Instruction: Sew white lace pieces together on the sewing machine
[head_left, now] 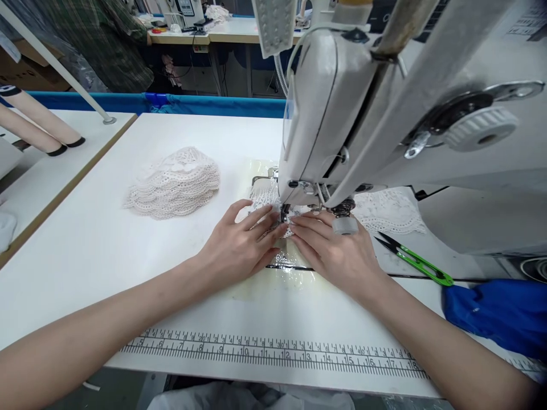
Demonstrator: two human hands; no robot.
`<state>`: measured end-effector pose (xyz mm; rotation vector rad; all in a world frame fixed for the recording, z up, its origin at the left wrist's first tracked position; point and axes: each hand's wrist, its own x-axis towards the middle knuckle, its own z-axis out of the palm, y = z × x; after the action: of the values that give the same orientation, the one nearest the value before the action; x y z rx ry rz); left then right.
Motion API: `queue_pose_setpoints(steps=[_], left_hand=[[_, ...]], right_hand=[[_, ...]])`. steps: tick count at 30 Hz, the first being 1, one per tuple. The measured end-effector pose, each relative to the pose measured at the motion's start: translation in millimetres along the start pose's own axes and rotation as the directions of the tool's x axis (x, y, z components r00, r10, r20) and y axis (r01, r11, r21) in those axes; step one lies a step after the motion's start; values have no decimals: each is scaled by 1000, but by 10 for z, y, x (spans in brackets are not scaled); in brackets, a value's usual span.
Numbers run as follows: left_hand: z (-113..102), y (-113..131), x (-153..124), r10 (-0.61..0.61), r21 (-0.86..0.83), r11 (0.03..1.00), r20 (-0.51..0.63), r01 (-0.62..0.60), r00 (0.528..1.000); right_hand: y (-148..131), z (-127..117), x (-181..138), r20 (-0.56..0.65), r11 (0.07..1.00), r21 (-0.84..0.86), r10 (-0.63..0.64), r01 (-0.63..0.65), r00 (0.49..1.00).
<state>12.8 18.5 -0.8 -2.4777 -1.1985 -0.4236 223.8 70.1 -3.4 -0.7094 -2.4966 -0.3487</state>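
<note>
A piece of white lace point(265, 193) lies under the presser foot point(284, 213) of a white sewing machine point(329, 102). My left hand point(244, 242) rests on the lace just left of the foot, fingers stretched out and lying flat. On the other side my right hand point(335, 247) presses the lace with its fingers extended, partly behind the machine's knob. The fingertips of both hands nearly meet at the needle, whose tip is hidden. Another stretch of white lace point(388, 210) lies right of the needle, beneath the machine arm.
A stack of white lace pieces point(175, 183) sits left on the table. Green thread snips point(414, 259) and blue cloth point(498, 313) lie at right. A ruler strip point(273, 354) runs along the front edge. A person in a plaid sleeve point(102, 40) stands beyond.
</note>
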Motion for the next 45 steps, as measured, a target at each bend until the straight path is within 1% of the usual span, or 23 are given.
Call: queue_pose_setpoints(steps=[3,6,14,18,23,27,33,39,45], left_hand=[[-34,38,-27,21,21,1000,-54,-20,998],[-59,52,-40,29,13,1000,-68,-29,997],[-51,27,-31,13,-34,999,-47,-15,999],[-50,14,-31,4,-67,998,-29,-6,1000],[-60,-11,-22,-16,-111,994,-18,14,1000],[-48,-31,-7,-14,-116,993,-18,12,1000],[-7,-50,-8,-20,-115,993,-10,18,1000],[-3,-77,16,-23,-127,992,3,23,1000],[-5,-91,25,-40,-139,989,25,43,999]], right_hand=[[-37,-49,-11,10,999,13,-45,45,999],[-60,-74,-27,38,998,10,-64,64,997],[-54,-53,-44,50,999,-11,-41,42,998],[-49,-59,-26,33,998,-38,-50,51,998],[-44,-62,-18,60,999,-42,-27,29,998],[-39,-49,-15,75,998,-54,-8,12,997],[-22,-2,-16,55,998,-64,1,2,999],[-7,16,-4,74,998,-63,18,-13,997],[-1,20,10,62,996,-92,7,-1,998]])
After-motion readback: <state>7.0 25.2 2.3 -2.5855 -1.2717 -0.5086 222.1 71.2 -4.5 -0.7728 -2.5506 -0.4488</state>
